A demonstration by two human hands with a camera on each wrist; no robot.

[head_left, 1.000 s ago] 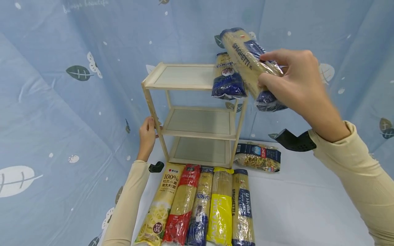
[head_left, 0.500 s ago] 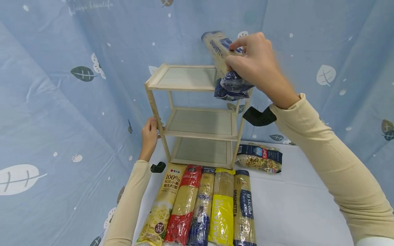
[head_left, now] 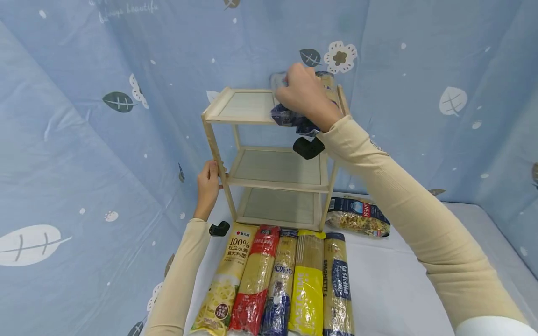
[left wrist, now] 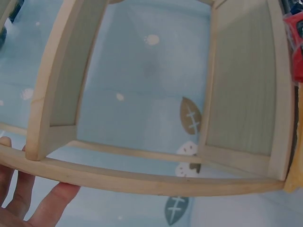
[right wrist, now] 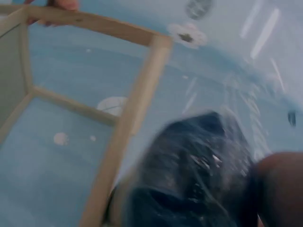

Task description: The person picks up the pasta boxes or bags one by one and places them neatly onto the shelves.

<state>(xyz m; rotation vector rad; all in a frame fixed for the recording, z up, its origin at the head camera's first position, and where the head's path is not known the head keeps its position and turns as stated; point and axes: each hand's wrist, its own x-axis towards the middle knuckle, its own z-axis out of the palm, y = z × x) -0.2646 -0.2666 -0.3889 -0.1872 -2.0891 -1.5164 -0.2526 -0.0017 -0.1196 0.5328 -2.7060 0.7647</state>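
While left hand [head_left: 208, 181] grips wooden rack [head_left: 235, 105] by its front post, right hand [head_left: 303, 95] clasping spaghetti packet [head_left: 287, 114] on top shelf; more packets [head_left: 275, 280] below on surface [head_left: 391, 289].

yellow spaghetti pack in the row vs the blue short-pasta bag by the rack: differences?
The long yellow spaghetti pack is slim and lies in the row of packs before the wooden three-shelf rack; the blue short-pasta bag is shorter, plumper and lies alone right of the rack. Both lie flat on the white table, in clear-windowed plastic.
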